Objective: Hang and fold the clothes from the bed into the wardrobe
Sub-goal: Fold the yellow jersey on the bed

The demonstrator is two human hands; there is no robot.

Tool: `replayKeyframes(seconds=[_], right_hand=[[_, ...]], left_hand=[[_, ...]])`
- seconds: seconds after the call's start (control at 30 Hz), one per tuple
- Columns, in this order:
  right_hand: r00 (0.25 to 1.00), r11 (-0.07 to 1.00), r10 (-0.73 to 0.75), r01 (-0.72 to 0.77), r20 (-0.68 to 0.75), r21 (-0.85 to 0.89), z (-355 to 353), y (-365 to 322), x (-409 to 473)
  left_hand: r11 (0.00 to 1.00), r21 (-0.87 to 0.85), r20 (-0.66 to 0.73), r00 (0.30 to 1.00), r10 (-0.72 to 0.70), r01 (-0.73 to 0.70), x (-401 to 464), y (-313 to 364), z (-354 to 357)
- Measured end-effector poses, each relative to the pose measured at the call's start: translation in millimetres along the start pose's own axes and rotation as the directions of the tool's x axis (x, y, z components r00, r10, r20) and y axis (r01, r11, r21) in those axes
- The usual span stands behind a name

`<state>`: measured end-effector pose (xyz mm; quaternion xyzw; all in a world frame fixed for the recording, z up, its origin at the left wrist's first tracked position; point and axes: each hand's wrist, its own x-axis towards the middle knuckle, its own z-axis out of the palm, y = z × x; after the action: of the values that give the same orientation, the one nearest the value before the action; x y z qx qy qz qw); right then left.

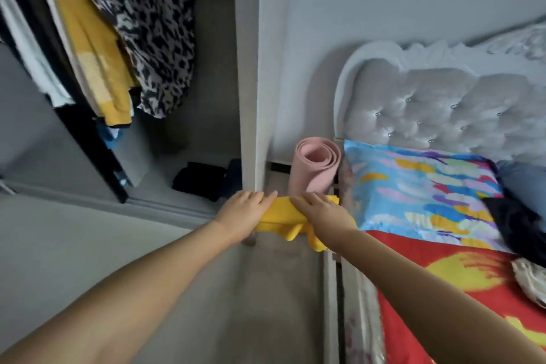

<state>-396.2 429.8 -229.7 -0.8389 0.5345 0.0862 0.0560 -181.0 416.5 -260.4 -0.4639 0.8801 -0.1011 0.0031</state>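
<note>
Two hands hold a yellow cloth in the air between the wardrobe and the bed.

The left hand [240,210] and the right hand [319,210] each grip one side of the yellow cloth [283,216], with fingers curled over its top edge, and it looks bunched or half folded, though the picture is a bit blurry there. The cloth hangs above the floor, just in front of the white wardrobe wall [251,68]. Inside the wardrobe, a yellow top [94,47] and a spotted black-and-white dress [156,23] hang side by side, and dark folded clothes [201,180] lie on the bottom. A rolled pink mat [314,168] stands beside the bed [443,289]. On the bed are a bright pillow [419,192] and a dark pile of clothes [514,224].
</note>
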Motion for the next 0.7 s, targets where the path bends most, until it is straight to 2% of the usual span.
replayKeyframes(seconds=[0.13,0.33,0.57,0.7], right_hand=[[0.996,0.996,-0.088,0.089,0.016,-0.011,1,-86,68],[0.987,0.987,-0.151,0.148,0.048,0.056,-3,-202,161],[0.977,0.979,-0.194,0.186,0.089,0.088,-4,-246,249],[0.971,0.975,-0.213,0.203,0.112,0.091,1,-244,304]], left_hand=[[0.996,0.028,0.113,0.990,-0.090,0.087,-62,-86,18],[0.983,0.044,0.177,0.967,-0.183,0.178,-126,-216,53],[0.981,0.035,0.181,0.964,-0.196,0.193,-129,-297,81],[0.977,0.079,0.319,0.923,-0.215,0.200,-102,-329,82]])
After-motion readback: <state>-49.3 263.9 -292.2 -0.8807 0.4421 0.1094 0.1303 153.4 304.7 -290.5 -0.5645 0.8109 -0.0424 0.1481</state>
